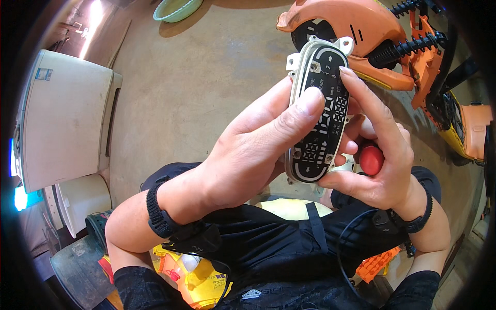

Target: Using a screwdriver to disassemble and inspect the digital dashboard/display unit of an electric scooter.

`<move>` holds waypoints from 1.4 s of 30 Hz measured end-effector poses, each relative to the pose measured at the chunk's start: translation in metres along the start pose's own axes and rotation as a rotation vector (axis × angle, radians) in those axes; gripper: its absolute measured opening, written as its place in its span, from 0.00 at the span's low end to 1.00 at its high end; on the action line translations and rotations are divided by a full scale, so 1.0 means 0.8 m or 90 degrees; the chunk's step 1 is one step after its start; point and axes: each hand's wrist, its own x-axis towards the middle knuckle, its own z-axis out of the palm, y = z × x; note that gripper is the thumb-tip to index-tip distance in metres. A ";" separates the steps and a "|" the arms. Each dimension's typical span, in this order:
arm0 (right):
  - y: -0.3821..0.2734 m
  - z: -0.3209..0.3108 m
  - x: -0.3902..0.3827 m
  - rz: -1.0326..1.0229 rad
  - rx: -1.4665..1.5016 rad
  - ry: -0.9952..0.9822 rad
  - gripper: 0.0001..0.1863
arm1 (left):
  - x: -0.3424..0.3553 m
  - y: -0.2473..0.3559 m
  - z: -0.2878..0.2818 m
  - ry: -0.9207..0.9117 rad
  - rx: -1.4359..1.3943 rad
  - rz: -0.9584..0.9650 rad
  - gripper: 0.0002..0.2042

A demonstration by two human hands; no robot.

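Note:
Both hands hold up an oval display panel [321, 111] with a black face, pale digit segments and a light grey rim with mounting tabs. My left hand [248, 155] grips its left side, thumb pressed across the black face. My right hand [377, 150] holds the right edge and the lower end, with the forefinger laid along the rim. A red rounded tool handle [371, 159] is tucked in the right palm behind the panel. Black straps circle both wrists.
An orange scooter body [361, 31] with black springs lies on the brown floor at the upper right. A white box-shaped appliance [67, 113] stands at the left, a green basin [175, 9] at the top. Yellow and orange items [201, 279] lie under my knees.

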 end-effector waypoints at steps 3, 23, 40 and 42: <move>0.003 -0.001 -0.001 0.005 0.003 -0.014 0.62 | 0.000 -0.001 -0.001 -0.002 0.017 0.003 0.27; -0.003 0.013 0.002 -0.017 -0.087 0.054 0.64 | 0.004 -0.006 0.004 0.026 0.010 0.032 0.27; -0.009 0.008 -0.001 0.028 -0.103 0.028 0.64 | 0.003 -0.004 -0.005 -0.016 0.073 0.050 0.24; -0.008 0.009 -0.002 0.022 -0.108 0.033 0.64 | 0.003 -0.005 -0.005 -0.014 0.072 0.055 0.24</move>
